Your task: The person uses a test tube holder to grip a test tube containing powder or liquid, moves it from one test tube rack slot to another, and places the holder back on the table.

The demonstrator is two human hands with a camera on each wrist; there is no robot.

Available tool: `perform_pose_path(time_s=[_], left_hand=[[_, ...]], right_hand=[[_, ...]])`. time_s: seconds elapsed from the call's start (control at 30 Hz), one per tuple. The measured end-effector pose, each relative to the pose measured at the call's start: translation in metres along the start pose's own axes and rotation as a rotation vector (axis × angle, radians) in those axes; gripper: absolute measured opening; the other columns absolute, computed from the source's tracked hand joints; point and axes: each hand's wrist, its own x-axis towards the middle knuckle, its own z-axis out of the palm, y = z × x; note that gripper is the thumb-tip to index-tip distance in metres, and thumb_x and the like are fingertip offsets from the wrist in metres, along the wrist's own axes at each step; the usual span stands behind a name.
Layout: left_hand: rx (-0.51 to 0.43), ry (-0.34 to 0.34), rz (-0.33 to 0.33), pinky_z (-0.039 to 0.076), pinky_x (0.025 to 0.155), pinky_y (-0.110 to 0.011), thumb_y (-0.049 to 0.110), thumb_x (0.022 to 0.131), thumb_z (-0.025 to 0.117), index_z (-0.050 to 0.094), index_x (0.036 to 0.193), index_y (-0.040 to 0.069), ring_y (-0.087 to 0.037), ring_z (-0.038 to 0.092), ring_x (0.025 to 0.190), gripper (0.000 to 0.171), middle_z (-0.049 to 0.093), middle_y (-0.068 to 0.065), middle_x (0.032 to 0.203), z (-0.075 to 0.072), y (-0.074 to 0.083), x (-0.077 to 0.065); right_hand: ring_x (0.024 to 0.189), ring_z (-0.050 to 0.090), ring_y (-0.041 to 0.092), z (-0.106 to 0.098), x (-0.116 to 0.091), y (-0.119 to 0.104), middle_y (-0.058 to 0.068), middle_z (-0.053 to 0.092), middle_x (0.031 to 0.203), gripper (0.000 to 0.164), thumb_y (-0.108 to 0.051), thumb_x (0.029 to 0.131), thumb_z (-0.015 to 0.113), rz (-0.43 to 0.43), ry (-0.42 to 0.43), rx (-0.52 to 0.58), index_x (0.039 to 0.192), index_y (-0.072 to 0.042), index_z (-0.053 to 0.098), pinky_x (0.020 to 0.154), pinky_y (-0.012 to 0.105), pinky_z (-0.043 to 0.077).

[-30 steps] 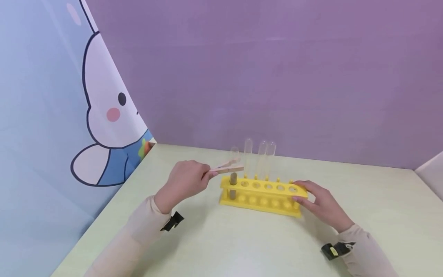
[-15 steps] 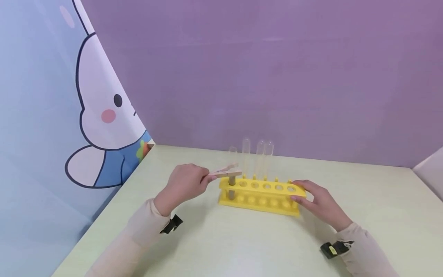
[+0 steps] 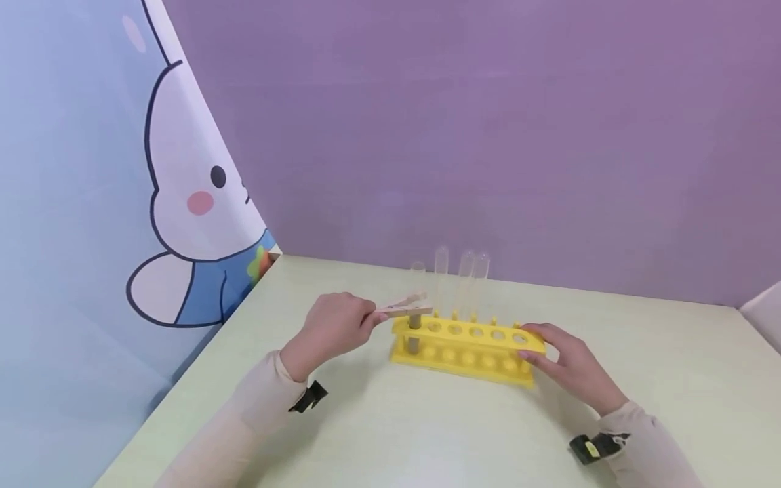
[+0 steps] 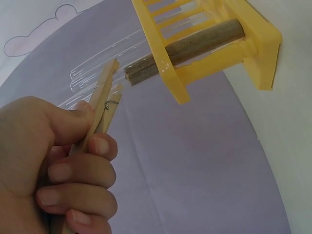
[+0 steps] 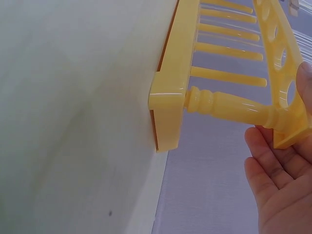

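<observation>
A yellow test tube rack (image 3: 470, 330) stands on the table. In its leftmost hole is an upright test tube (image 3: 417, 278) with brown filling in its lower part and a clear upper part. My left hand (image 3: 337, 329) grips a wooden test tube clamp (image 4: 102, 100), whose spread prongs overlap the tube near the top of the brown filling, just above the rack. Its fingers curl round the handle in the left wrist view. My right hand (image 3: 572, 362) holds the right end of the rack's top bar, thumb on top and fingers beneath (image 5: 273, 161).
Behind the rack's holes, 3 clear test tubes (image 3: 466, 274) stand upside down on pegs. The other holes along the rack hold nothing. A purple backdrop (image 3: 488, 135) rises behind the table (image 3: 427, 434), and a blue cartoon-printed cloth (image 3: 73, 203) hangs at the left.
My left hand has lowered the clamp slightly along the tube, from above the brown filling to level with its top, close over the rack. My right hand keeps its hold on the rack.
</observation>
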Motion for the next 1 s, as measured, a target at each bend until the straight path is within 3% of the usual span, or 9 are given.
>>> perform_pose_path(time_s=[0.37,0.57,0.77,1.0], left_hand=[[-0.005,-0.004,0.02,0.023,0.043,-0.024,0.039,0.092,0.059,0.051,0.062,0.019,-0.011,0.031,0.045,0.037,0.032,0.007,0.049,0.0011,0.0043,0.0059],[-0.036,-0.039,0.008,0.024,0.043,-0.023,0.041,0.093,0.057,0.055,0.067,0.019,-0.01,0.031,0.044,0.034,0.034,0.008,0.049,0.0031,0.0041,0.0024],[-0.048,-0.038,0.009,0.025,0.043,-0.023,0.04,0.093,0.057,0.057,0.071,0.016,-0.01,0.032,0.045,0.032,0.036,0.006,0.05,-0.0023,0.0028,0.0023],[-0.058,-0.042,0.018,0.026,0.043,-0.024,0.041,0.092,0.058,0.058,0.073,0.018,-0.01,0.034,0.045,0.03,0.039,0.007,0.05,-0.0034,0.0009,0.0014]], right_hand=[[0.102,0.06,0.03,-0.0034,-0.0046,0.0018,0.009,0.065,0.114,0.042,-0.012,0.08,0.075,-0.006,0.021,-0.015,0.119,-0.006,0.061,0.084,0.041,0.048],[0.098,0.061,0.022,-0.0041,-0.0062,0.002,0.006,0.065,0.11,0.043,-0.01,0.079,0.075,-0.019,0.028,-0.041,0.119,-0.006,0.061,0.082,0.033,0.049],[0.095,0.061,0.022,-0.0064,-0.0029,-0.0008,0.007,0.066,0.109,0.042,-0.01,0.079,0.075,-0.047,0.042,-0.042,0.119,-0.005,0.061,0.08,0.042,0.049],[0.099,0.061,0.026,-0.0055,-0.0057,-0.0023,0.007,0.065,0.111,0.044,-0.011,0.079,0.075,-0.012,0.025,-0.025,0.12,-0.007,0.06,0.084,0.034,0.048]])
